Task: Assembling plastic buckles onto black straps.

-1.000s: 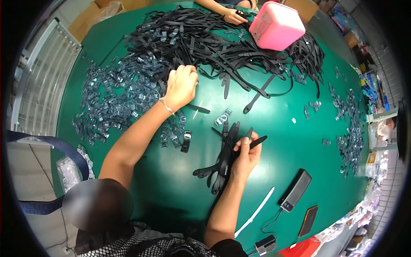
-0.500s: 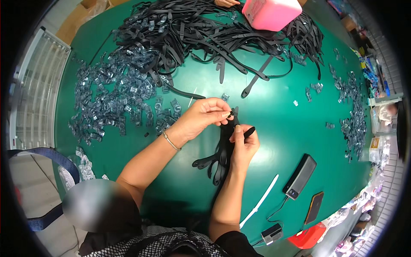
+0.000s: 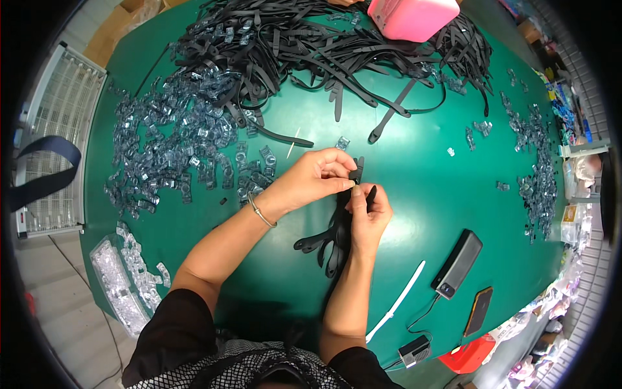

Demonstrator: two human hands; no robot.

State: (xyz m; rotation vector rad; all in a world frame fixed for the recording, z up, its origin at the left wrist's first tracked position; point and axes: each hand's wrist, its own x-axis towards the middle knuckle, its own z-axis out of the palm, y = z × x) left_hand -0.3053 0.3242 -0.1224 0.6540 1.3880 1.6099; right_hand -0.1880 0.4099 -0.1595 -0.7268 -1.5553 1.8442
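Observation:
My left hand (image 3: 310, 177), with a bracelet at its wrist, pinches a black rubber strap (image 3: 357, 170) near its ribbed end. My right hand (image 3: 369, 220) meets it just below, thumb and fingers closed on the strap. A dark strap tip pokes out between the right fingers. Whatever small part sits between the fingertips is too hidden to tell. Several more black straps (image 3: 332, 243) hang in a bunch beneath my hands, their rounded ends lying toward the left. One clear bluish plastic buckle (image 3: 343, 143) lies just beyond my fingers.
A pile of black straps (image 3: 311, 55) covers the far side, with a pink container (image 3: 414, 18) among them. Bluish buckles (image 3: 175, 129) are heaped left, others (image 3: 536, 175) right. A power bank (image 3: 457, 264), phone (image 3: 478, 311) and white cable tie (image 3: 396, 302) lie near right.
My fingertips have shifted slightly on the strap, and its ribbed end now shows above them. A blurred round shape at lower left has gone, uncovering clear pieces; the dark blue band there moved up.

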